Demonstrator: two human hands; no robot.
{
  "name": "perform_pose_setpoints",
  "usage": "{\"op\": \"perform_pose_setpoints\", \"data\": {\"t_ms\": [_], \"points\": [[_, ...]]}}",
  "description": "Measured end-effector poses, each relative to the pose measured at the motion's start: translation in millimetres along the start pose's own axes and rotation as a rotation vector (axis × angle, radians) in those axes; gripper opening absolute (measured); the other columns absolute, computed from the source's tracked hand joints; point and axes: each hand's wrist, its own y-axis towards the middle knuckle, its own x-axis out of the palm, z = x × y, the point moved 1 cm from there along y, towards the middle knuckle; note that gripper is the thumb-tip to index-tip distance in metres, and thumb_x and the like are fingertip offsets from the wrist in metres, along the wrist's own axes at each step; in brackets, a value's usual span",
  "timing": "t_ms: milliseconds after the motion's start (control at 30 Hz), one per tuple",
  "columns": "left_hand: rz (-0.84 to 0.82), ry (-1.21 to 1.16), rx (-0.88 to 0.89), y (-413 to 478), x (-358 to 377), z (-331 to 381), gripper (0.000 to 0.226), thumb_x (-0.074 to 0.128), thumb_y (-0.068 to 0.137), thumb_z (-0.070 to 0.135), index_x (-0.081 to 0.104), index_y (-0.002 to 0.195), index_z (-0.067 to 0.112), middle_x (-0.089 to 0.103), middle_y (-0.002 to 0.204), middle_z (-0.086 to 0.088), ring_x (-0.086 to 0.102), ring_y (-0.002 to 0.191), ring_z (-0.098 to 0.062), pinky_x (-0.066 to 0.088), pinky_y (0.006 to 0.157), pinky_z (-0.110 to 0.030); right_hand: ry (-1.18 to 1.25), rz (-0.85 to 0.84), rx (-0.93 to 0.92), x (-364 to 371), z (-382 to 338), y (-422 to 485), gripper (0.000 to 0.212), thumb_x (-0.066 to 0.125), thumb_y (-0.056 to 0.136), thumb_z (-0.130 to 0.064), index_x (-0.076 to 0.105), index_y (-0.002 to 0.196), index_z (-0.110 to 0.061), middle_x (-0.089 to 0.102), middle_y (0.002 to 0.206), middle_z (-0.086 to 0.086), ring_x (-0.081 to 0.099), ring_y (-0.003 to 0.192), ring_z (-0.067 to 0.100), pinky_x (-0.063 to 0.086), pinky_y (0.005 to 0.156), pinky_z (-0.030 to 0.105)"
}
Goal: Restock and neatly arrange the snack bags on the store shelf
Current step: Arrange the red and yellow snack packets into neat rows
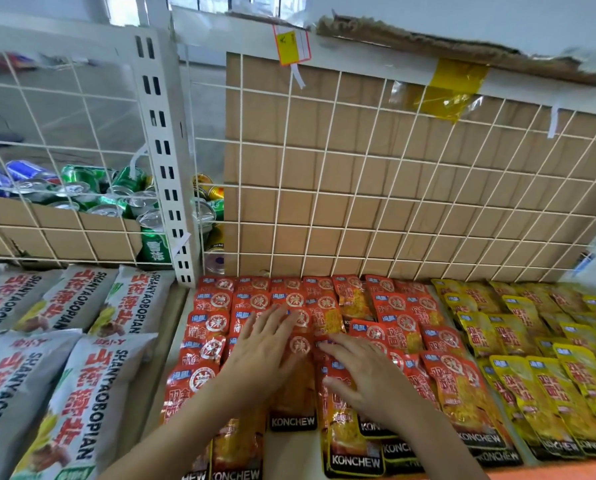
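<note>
**Red packs under both palms: slide risk**

L hand (pixel 265 348) lies flat on the red snack bags (pixel 217 303), fingers straight and spread, gripping nothing. R hand (pixel 369 375) is the same, just to its right on the same stack. The bags lie shingled in rows across the shelf bay, tops toward the wire grid (pixel 393 168) at the back, bottoms toward me.

Risks, my read:
- Packs look glossy and overlapped, so a flat-palm push could shear a whole column fwd toward the front edge, or skew rows already straight.
- Front row shows a bare patch near centre; pressing beside it may tip packs in.
- A rightward shove could ride red packs onto the yellow snack bags (pixel 532 341), which abut them, and mix the two.

Around:
- Grey-white bags (pixel 92 393) fill the next bay left, past the slotted upright (pixel 165 150).
- Cans (pixel 82 188) and cardboard (pixel 324 140) sit behind the grid.
- The grid stops any push further back.
</note>
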Motion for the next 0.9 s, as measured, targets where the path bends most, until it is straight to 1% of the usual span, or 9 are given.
{"op": "perform_pose_setpoints", "data": {"t_ms": [133,267,333,433,500,600,667,833,900], "points": [[-0.059,-0.031,-0.081,17.7,-2.5,-18.9,0.078,0.025,0.086,0.069,0.003,0.149,0.028,0.003,0.157,0.005,-0.004,0.144,-0.016,-0.009,0.114,-0.036,0.028,0.062,0.02,0.2,-6.1,6.1,0.1,0.0,0.059,-0.077,0.015,0.147,-0.032,0.012,0.155,-0.013,0.009,0.142,0.006,-0.001,0.108,0.019],[-0.08,-0.041,-0.035,23.9,-5.0,-23.3,0.077,0.031,0.087,0.067,0.01,0.149,0.025,0.014,0.155,0.007,0.005,0.144,-0.015,-0.006,0.115,-0.036,0.005,0.08,0.012,9.8,-15.0,16.2,0.107,0.011,0.059,-0.086,0.014,0.148,-0.027,0.015,0.155,-0.01,0.011,0.142,0.008,0.003,0.112,0.024],[-0.078,-0.033,-0.026,24.1,-5.2,-24.2,0.085,0.02,0.079,0.074,0.012,0.148,0.026,0.016,0.154,0.008,0.006,0.144,-0.015,-0.006,0.115,-0.036,-0.011,0.088,0.006,12.1,-19.7,20.0,0.101,0.015,0.063,-0.081,0.014,0.148,-0.026,0.017,0.154,-0.008,0.012,0.141,0.01,0.006,0.115,0.028],[-0.071,-0.02,-0.008,23.2,-3.4,-26.8,0.103,0.002,0.061,0.082,0.013,0.148,0.027,0.016,0.154,0.009,0.008,0.143,-0.015,-0.006,0.115,-0.035,-0.024,0.07,0.01,13.8,-24.3,22.1,0.114,0.012,0.053,-0.089,0.017,0.147,-0.025,0.017,0.153,-0.008,0.011,0.141,0.013,0.008,0.115,0.032],[-0.07,-0.036,-0.007,22.1,-2.8,-27.6,0.109,0.001,0.059,0.088,0.013,0.148,0.027,0.016,0.154,0.009,0.008,0.143,-0.015,-0.007,0.114,-0.035,-0.022,0.085,0.005,15.5,-24.9,21.7,0.107,0.013,0.058,-0.084,0.018,0.147,-0.026,0.017,0.152,-0.008,0.011,0.14,0.013,0.008,0.116,0.032],[-0.077,-0.035,-0.009,20.7,-3.3,-27.0,0.105,0.003,0.06,0.083,0.012,0.148,0.027,0.014,0.154,0.009,0.006,0.144,-0.015,-0.009,0.114,-0.035,-0.009,0.094,0.008,17.9,-24.4,19.6,0.086,0.037,0.078,-0.071,0.015,0.147,-0.025,0.013,0.153,-0.009,0.008,0.141,0.012,0.006,0.116,0.031],[-0.085,-0.035,-0.007,19.5,-3.6,-26.5,0.102,0.005,0.064,0.085,0.012,0.148,0.027,0.014,0.155,0.009,0.006,0.144,-0.015,-0.009,0.114,-0.036,-0.006,0.095,0.008,18.5,-24.4,18.8,0.083,0.045,0.083,-0.065,0.012,0.148,-0.026,0.007,0.155,-0.011,0.004,0.142,0.012,0.005,0.116,0.032],[0.059,-0.139,-0.094,19.4,-14.9,-30.0,0.058,0.031,0.097,0.044,0.013,0.148,0.024,0.02,0.154,0.004,0.013,0.143,-0.014,-0.003,0.115,-0.033,-0.024,0.078,-0.029,22.0,-22.6,22.0,0.098,0.018,0.065,-0.076,0.012,0.148,-0.026,0.006,0.156,-0.011,0.003,0.143,0.01,0.0,0.113,0.029],[0.095,-0.219,-0.144,19.4,-22.5,-36.5,0.054,0.037,0.098,0.023,0.015,0.148,0.021,0.026,0.152,0.001,0.019,0.141,-0.016,0.005,0.116,-0.032,-0.011,0.077,-0.025,22.5,-20.9,22.2,0.093,0.026,0.07,-0.074,0.012,0.148,-0.026,0.007,0.156,-0.011,0.004,0.143,0.01,-0.003,0.111,0.027]]}}
